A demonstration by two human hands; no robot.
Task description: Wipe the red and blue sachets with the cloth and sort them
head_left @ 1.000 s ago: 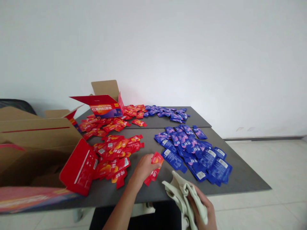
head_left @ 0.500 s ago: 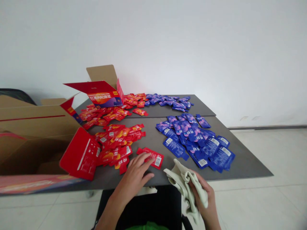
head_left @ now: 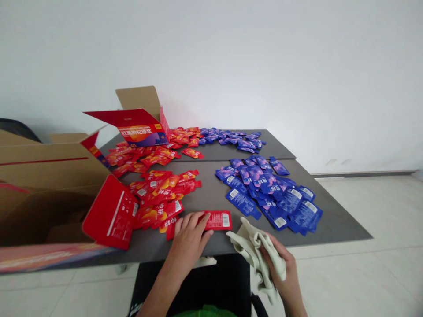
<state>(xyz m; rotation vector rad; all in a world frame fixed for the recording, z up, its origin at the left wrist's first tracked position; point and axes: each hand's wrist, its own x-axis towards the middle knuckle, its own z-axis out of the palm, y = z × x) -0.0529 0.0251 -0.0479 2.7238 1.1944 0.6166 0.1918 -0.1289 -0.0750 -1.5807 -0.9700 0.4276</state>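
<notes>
My left hand (head_left: 189, 235) lies at the table's front edge with its fingers stretched over the left end of a red sachet (head_left: 220, 219). The thumb stands apart from the fingers. That sachet is flat, barcode side up, its left end hidden under my fingertips. Bunched in my right hand (head_left: 287, 275) is a pale green cloth (head_left: 256, 246), which hangs below the table edge. Left of my left hand spreads a pile of red sachets (head_left: 163, 193). Blue sachets (head_left: 264, 187) lie heaped on the right, beyond the cloth.
A large open carton (head_left: 49, 176) with raised flaps stands at the left. Farther back is a smaller open red box (head_left: 142, 134) among more red sachets (head_left: 152, 156). More blue sachets (head_left: 231, 137) lie at the table's far end, before a white wall (head_left: 297, 66).
The red sachet under my left hand has shifted slightly right and turned, now lying nearly parallel to the front edge. My right hand still holds the cloth in about the same place.
</notes>
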